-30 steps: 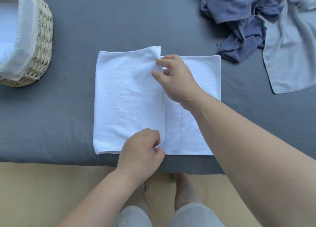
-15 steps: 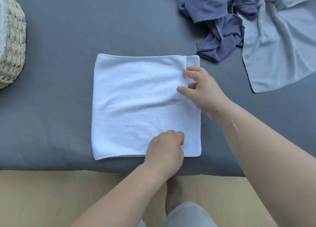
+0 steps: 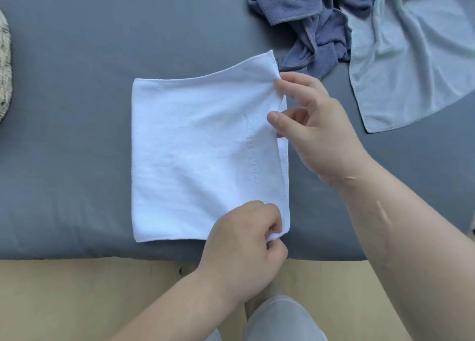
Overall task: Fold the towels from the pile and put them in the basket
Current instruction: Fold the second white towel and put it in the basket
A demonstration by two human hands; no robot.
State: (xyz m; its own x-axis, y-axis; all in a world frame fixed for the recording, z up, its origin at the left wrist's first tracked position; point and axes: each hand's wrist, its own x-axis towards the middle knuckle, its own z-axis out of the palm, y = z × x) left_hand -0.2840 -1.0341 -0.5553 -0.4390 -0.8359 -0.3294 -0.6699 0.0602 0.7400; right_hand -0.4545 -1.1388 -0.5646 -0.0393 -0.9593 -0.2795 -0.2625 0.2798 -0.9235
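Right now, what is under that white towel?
The white towel lies on the grey sheet, which shows around it. A strip of its lower layer peeks out on the right; anything else beneath is covered.

A grey-covered table (image 3: 77,160) stands over a pale tan floor (image 3: 64,302).

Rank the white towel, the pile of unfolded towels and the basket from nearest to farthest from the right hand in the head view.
1. white towel: centre, its edge pinched by the right hand.
2. pile of unfolded towels: far right, just beyond that hand.
3. basket: left edge of view, barely showing.
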